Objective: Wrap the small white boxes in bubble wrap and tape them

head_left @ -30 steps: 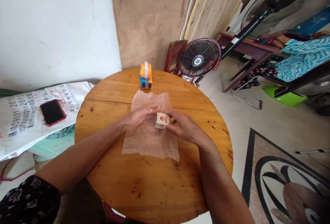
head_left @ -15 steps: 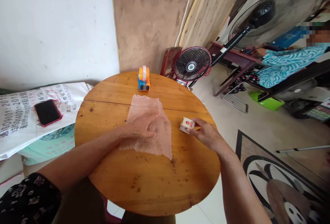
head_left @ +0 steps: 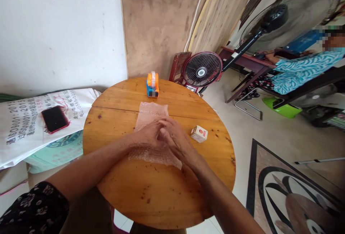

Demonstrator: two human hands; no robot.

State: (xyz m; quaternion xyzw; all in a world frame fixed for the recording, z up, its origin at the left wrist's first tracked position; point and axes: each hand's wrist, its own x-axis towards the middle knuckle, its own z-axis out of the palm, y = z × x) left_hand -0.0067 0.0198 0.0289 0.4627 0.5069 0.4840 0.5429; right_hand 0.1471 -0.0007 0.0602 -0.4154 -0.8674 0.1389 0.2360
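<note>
A sheet of pinkish translucent bubble wrap [head_left: 152,111] lies spread on the round wooden table [head_left: 151,194]. Flat across its middle rests my left hand [head_left: 148,135], fingers reaching to the right. My right hand [head_left: 176,138] is over the sheet's right part, its stretched fingers meeting the fingertips of the left. Neither hand shows anything held, though the spot under their fingers is hidden. To the right of my right hand, a small white box with a red mark [head_left: 199,133] stands on the wood, apart from both hands.
An orange and blue tape dispenser [head_left: 152,85] stands near the table's far edge. On white sacks [head_left: 78,101] at left lies a black phone [head_left: 55,119]. Behind the table are a small fan [head_left: 202,69] and a tall fan [head_left: 277,16]. A person [head_left: 302,68] sits at far right.
My right hand has let go of the small box and moved left onto the bubble wrap, meeting my left hand. The box stays on the table. The view has shifted slightly.
</note>
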